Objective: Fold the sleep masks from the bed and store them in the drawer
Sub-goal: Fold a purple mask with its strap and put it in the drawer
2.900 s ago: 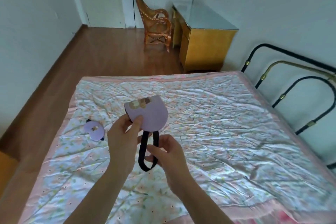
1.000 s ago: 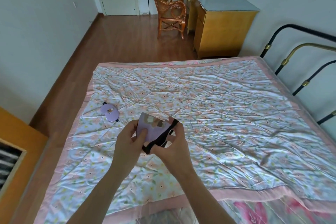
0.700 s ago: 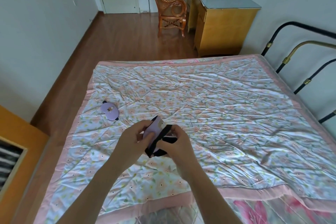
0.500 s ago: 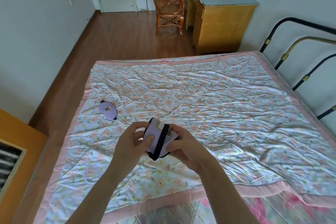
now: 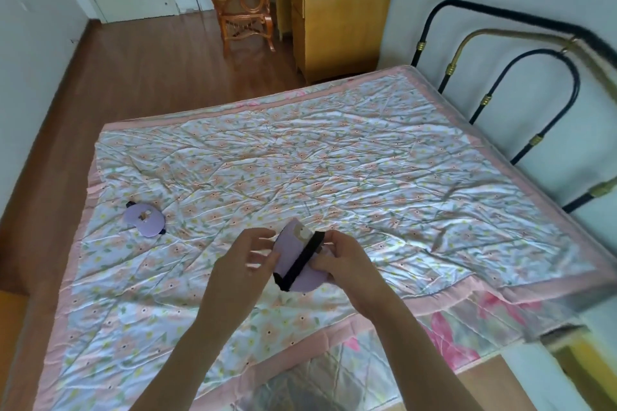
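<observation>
A folded lilac sleep mask with its black strap wrapped round it is held above the near part of the bed. My right hand grips it from the right, fingers curled on the strap side. My left hand is at its left edge with fingers loosely spread, the fingertips close to the mask; contact is unclear. A second lilac sleep mask lies flat on the quilt at the left, its black strap showing at the edges. No drawer is in view.
The floral quilt with a pink border covers the bed. A black and brass metal bed frame runs along the right. A yellow wooden desk and a wicker chair stand at the far wall. Wooden floor lies to the left.
The strap, hanging loose at first, has been wound round the folded mask. My left hand has eased its hold and spread its fingers. The view has swung to the right.
</observation>
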